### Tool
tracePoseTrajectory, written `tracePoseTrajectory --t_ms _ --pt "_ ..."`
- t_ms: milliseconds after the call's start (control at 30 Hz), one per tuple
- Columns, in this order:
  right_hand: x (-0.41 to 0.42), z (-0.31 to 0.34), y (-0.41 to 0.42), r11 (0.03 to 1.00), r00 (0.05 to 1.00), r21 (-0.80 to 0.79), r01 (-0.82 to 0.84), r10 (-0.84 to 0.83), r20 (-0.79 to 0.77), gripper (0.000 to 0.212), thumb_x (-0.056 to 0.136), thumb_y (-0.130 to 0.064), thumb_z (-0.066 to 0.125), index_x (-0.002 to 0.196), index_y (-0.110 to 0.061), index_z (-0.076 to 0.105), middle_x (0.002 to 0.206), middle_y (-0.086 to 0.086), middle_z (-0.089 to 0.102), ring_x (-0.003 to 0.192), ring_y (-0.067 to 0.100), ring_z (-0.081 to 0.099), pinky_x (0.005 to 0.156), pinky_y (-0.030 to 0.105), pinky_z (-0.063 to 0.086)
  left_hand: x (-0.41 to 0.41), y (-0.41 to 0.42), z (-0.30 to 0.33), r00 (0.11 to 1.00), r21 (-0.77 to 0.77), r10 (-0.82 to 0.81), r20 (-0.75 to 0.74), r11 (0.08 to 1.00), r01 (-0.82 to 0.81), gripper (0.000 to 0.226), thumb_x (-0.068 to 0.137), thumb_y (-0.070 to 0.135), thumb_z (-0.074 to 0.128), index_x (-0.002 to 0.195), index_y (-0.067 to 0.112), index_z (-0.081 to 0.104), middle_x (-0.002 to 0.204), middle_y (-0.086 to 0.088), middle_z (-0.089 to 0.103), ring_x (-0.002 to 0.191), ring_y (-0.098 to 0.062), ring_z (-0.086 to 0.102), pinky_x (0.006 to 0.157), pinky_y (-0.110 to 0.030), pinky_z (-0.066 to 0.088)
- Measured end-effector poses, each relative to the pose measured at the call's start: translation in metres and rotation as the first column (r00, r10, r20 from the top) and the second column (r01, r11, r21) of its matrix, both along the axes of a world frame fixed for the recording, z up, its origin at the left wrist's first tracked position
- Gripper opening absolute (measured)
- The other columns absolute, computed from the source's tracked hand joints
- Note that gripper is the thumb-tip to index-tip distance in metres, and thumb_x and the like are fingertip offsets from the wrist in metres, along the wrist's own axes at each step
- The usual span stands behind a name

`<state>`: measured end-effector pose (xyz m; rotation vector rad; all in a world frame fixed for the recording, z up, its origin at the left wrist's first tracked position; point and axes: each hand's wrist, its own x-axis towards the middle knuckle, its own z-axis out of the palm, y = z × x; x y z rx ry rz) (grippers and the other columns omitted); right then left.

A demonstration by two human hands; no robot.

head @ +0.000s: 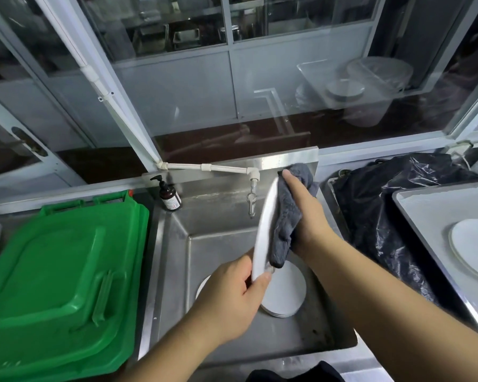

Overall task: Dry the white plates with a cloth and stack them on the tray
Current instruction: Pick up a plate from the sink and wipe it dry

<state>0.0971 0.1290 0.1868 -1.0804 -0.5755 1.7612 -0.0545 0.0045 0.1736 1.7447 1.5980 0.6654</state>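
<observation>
In the head view, the left hand [232, 296] is pinching the lower rim of a white plate [264, 230], thumb on the near face and fingers curled behind, holding it on edge above the sink [174, 260], likely so drips fall into the basin. The right hand [305, 216] is pressing a grey cloth [286, 216] against the plate's right face, its grip spread flat over the cloth with fingers extended to cover more area. More plates in the sink [286, 296] are lying stacked below, awaiting drying. On the right surface, the tray [425, 213] is carrying dried plates [473, 246], near for stacking
</observation>
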Motion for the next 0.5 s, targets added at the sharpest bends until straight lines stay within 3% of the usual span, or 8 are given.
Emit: tracePoseTrajectory --t_ms 67,133,167,200,233,333,400,500 --pt "0.013 -0.001 0.000 0.996 0.996 -0.054 -0.066 0.062 -0.072 0.045 0.095 -0.058 0.070 0.088 -0.015 0.083 0.083 0.006 0.077 0.074 0.019 0.076 0.070 0.032 0.062 0.000 -0.003 -0.005 0.986 0.062 -0.026 -0.164 0.997 0.036 0.036 0.105 0.037 0.058 0.073 0.026 0.045 0.065 0.006 0.051 0.064 -0.017 0.048 0.059 -0.037 0.033" --pt "0.026 -0.004 0.000 0.991 0.988 -0.084 -0.103 0.093 -0.124 0.054 0.097 -0.058 0.067 0.069 -0.014 0.080 0.073 0.006 0.072 0.063 0.020 0.072 0.059 0.029 0.061 0.000 -0.004 -0.008 0.965 0.142 -0.071 -0.253 0.984 0.109 0.020 0.108 0.027 0.055 0.088 0.025 0.055 0.080 0.007 0.058 0.080 -0.021 0.059 0.063 -0.034 0.033" --pt "0.031 -0.004 0.001 0.989 0.990 -0.108 -0.100 0.089 -0.105 0.054 0.098 -0.056 0.065 0.069 -0.013 0.080 0.073 0.007 0.073 0.060 0.021 0.073 0.055 0.028 0.061 -0.001 -0.005 -0.007 0.951 0.153 -0.101 -0.292 0.977 0.151 0.014 0.108 0.024 0.053 0.119 0.027 0.060 0.107 0.011 0.067 0.097 -0.021 0.063 0.070 -0.033 0.043" --pt "0.037 -0.004 0.003 0.990 0.996 -0.115 -0.078 0.072 -0.061 0.050 0.102 -0.050 0.063 0.072 -0.013 0.079 0.071 0.006 0.073 0.056 0.019 0.073 0.050 0.026 0.059 -0.001 -0.004 -0.007 0.922 0.182 -0.132 -0.365 0.961 0.210 0.045 0.107 0.019 0.054 0.146 0.039 0.051 0.135 0.021 0.065 0.115 -0.016 0.062 0.080 -0.032 0.052" --pt "0.042 -0.004 0.006 0.993 0.998 -0.102 -0.055 0.054 -0.013 0.044 0.105 -0.042 0.061 0.076 -0.013 0.076 0.068 0.005 0.073 0.052 0.017 0.072 0.045 0.024 0.057 -0.005 -0.003 -0.010 0.886 0.214 -0.158 -0.436 0.938 0.272 0.064 0.102 0.013 0.059 0.157 0.041 0.043 0.150 0.020 0.059 0.125 -0.010 0.061 0.086 -0.031 0.058" --pt "0.058 -0.004 0.013 0.978 0.988 -0.140 -0.153 0.153 -0.005 0.023 0.099 -0.025 0.066 0.084 -0.009 0.073 0.070 0.010 0.072 0.057 0.023 0.071 0.054 0.029 0.061 -0.009 -0.001 -0.012 0.838 0.254 -0.180 -0.515 0.902 0.350 0.072 0.087 0.001 0.064 0.154 0.028 0.054 0.152 0.003 0.061 0.129 -0.016 0.067 0.090 -0.038 0.064" --pt "0.069 -0.005 0.012 0.952 0.964 -0.167 -0.256 0.265 0.033 0.021 0.094 -0.019 0.067 0.085 -0.004 0.078 0.075 0.014 0.072 0.059 0.027 0.072 0.058 0.039 0.065 -0.013 0.000 -0.011 0.803 0.190 -0.203 -0.560 0.912 0.363 0.072 0.089 0.003 0.051 0.155 0.031 0.052 0.154 0.004 0.058 0.136 -0.019 0.062 0.099 -0.045 0.061" --pt "0.078 -0.010 0.008 0.909 0.920 -0.255 -0.329 0.369 0.132 0.021 0.097 -0.014 0.066 0.097 0.004 0.076 0.081 0.021 0.074 0.063 0.033 0.072 0.068 0.055 0.065 -0.023 0.001 -0.010 0.753 0.164 -0.195 -0.629 0.913 0.374 0.082 0.080 -0.001 0.060 0.153 0.036 0.055 0.154 0.008 0.058 0.135 -0.021 0.062 0.104 -0.045 0.057"
